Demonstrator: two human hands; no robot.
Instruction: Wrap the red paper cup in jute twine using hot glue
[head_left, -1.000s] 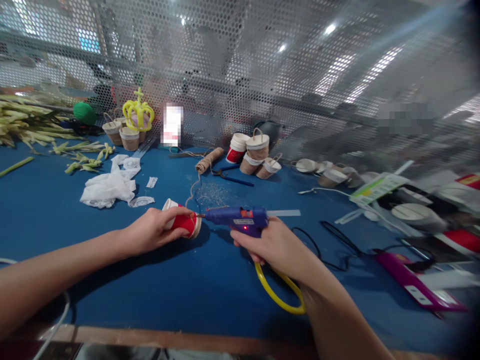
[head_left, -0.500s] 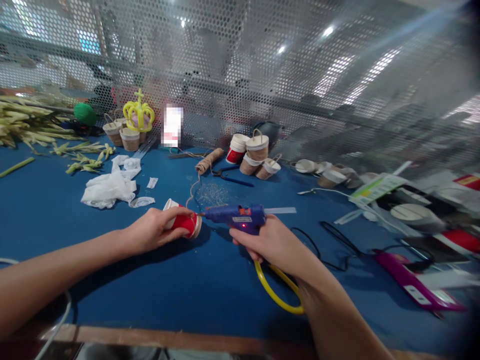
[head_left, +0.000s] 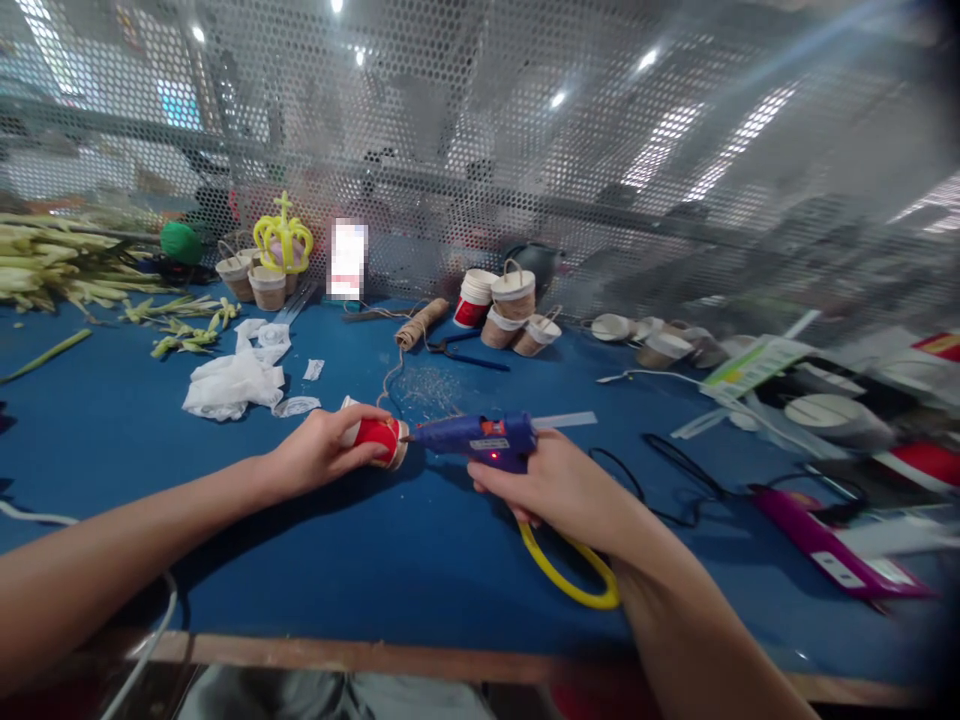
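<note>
Red cup (head_left: pixel 379 437) pinched in left hand (head_left: pixel 324 452), thumb opposite fingers, tilted over blue table (head_left: pixel 420 570); glue gun (head_left: pixel 471 438) wrapped by right hand (head_left: pixel 559 488), nozzle (head_left: pixel 412 437) at cup's end, contact unclear. Twine (head_left: pixel 386 384) gluing apparently underway; steady nozzle, then twine pressing, called for.

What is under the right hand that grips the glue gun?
A yellow loop shows there on the blue table. The right hand and forearm cover part of it, so what it belongs to cannot be told. The handle of the glue gun is mostly hidden too.
</note>
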